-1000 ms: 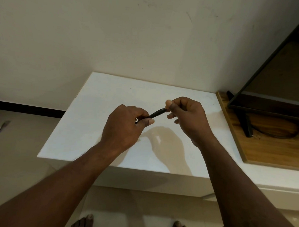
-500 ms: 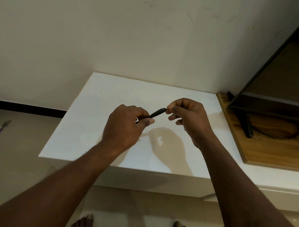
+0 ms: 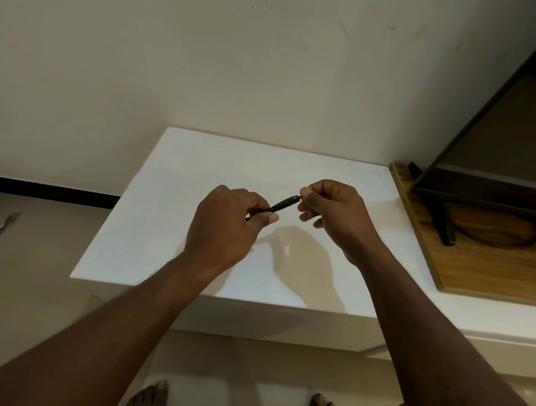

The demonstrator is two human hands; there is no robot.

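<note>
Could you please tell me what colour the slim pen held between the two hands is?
The pen is black, clearest in the head view.

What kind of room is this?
Probably a living room at home: a flat TV stands on a wooden board, next to a low white cabinet against the wall, and bare feet stand on the tiled floor.

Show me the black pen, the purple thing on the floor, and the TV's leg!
black pen (image 3: 283,203): head view, on the bare middle of its barrel.
purple thing (image 3: 6,225): head view, on its middle, lying on the floor.
TV's leg (image 3: 444,224): head view, on the middle of the dark leg.
</note>
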